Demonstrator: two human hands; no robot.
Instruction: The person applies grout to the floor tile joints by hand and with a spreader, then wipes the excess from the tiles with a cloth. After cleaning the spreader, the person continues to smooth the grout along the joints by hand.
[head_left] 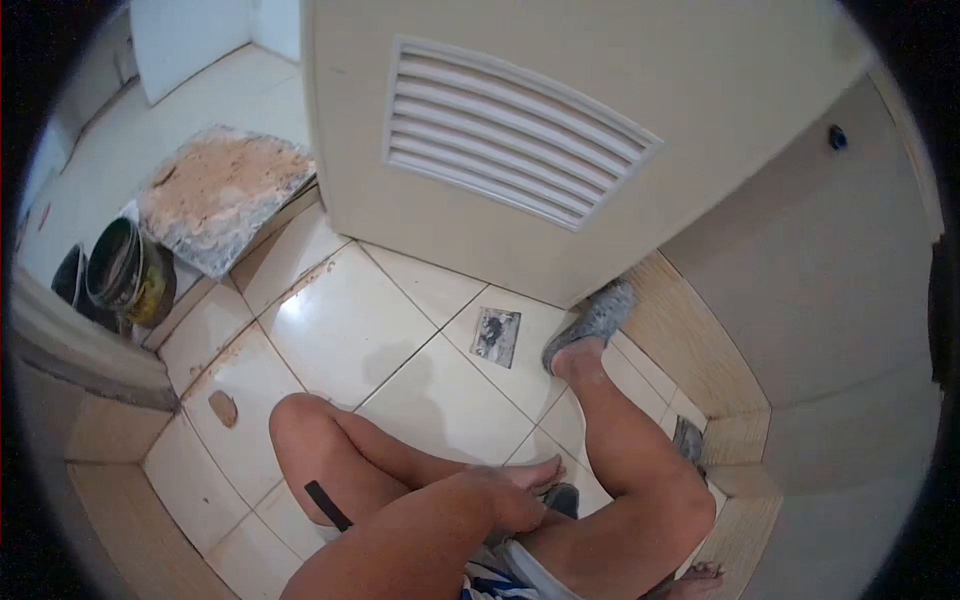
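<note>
Pale glossy floor tiles (340, 330) with sandy grout lines fill the head view, shut in by a cream door (480, 240) with a louvred vent (510, 130). A grey wall (830, 290) to the right carries a small dark knob (837, 137).

The person sits low with both bare legs bent. The left hand (508, 497) lies at the end of a forearm that comes in from the bottom edge. It rests on the bare foot (540, 470) of the folded left leg, its fingers bent down over it. I cannot tell whether they grip anything. A dark thing (562, 497) lies just beside that hand, half hidden by the right leg. Only the curled fingertips of what seems to be the right hand (700, 577) show at the bottom edge, so its grip cannot be told.

A black strip (328, 505) crosses the left thigh. The right foot wears a grey slipper (597, 318), its toe against the door. A small grey plate (497, 336) lies on the tiles near the slipper.

Far left stands a dark bucket (125, 270); its yellowish label is too blurred to read. Beside it lies a slab (225, 190) crusted with sandy mortar. A brown blotch (222, 408) marks one tile.
</note>
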